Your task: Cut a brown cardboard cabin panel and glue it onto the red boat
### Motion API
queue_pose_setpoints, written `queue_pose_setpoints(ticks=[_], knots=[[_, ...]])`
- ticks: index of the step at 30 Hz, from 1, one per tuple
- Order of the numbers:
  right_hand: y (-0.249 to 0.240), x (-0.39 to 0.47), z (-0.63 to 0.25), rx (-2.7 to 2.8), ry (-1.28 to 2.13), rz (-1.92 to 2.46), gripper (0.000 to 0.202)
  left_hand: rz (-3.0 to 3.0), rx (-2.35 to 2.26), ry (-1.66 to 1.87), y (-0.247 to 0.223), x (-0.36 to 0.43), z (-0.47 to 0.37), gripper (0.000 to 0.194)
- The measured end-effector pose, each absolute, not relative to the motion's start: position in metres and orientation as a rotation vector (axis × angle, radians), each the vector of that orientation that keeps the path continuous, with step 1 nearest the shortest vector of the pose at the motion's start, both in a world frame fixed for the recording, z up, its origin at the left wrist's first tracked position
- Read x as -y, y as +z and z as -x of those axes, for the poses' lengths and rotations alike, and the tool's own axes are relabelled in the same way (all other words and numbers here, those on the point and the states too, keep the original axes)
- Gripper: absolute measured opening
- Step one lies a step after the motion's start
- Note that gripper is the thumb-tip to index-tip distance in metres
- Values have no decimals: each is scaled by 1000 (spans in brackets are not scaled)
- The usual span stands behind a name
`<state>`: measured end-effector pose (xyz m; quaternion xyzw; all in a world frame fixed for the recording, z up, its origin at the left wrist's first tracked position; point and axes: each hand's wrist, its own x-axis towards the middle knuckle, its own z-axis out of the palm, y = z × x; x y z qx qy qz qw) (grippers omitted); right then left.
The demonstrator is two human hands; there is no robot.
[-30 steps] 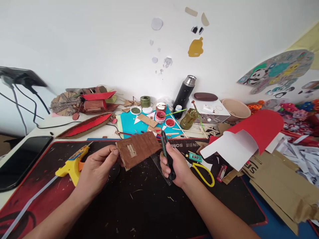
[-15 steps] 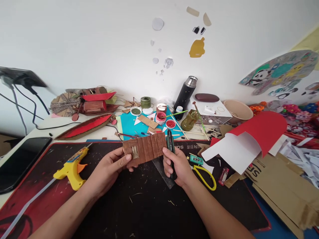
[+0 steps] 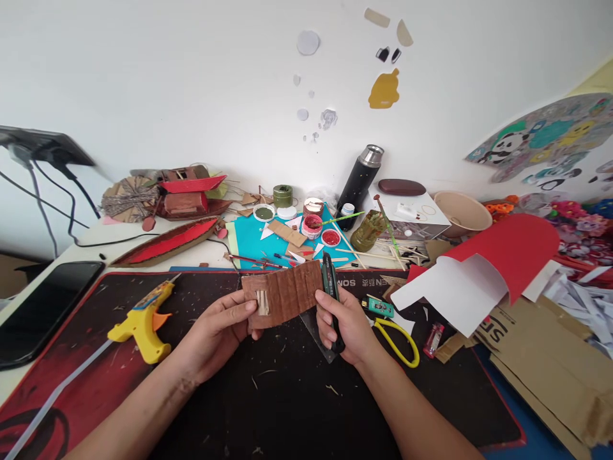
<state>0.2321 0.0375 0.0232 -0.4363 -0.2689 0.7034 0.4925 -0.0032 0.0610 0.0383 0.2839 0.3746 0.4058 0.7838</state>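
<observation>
A brown-painted cardboard piece point(image 3: 290, 295) with crosswise creases and a small slatted window cut-out near its left end is held up over the dark mat. My left hand point(image 3: 227, 329) pinches its left end, thumb in front by the window and fingers behind. In my right hand point(image 3: 342, 322) a black utility knife point(image 3: 330, 281) stands upright in the grip, while the thumb touches the cardboard's right edge. Whether the blade is out I cannot tell. Behind the cardboard, a dark flat strip point(image 3: 318, 335) lies partly hidden on the mat.
A yellow glue gun point(image 3: 143, 329) lies left, beyond it a black phone point(image 3: 45, 313). Yellow-handled scissors point(image 3: 397, 345) and a lighter point(image 3: 433, 340) sit right. Behind are a red boat model point(image 3: 167, 241), paint pots point(image 3: 312, 225) and a black flask point(image 3: 359, 182). Cardboard sheets point(image 3: 546, 370) lie far right.
The cardboard now bows, its middle curving between my hands, where it was flatter before. Both hands keep their hold. The whole view has shifted slightly.
</observation>
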Motion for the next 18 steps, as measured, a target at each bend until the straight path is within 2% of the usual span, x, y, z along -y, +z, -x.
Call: queue_pose_setpoints(ticks=[8,14,18], knots=[[24,-35,-231,659,1757,1014,50,-544,-751,826,39,-59,3,38],[25,-34,-232,634,1752,1035,50,-554,-795,923,36,-62,4,19],[24,-34,-232,647,1749,1035,51,-566,-810,941,37,-63,5,29]])
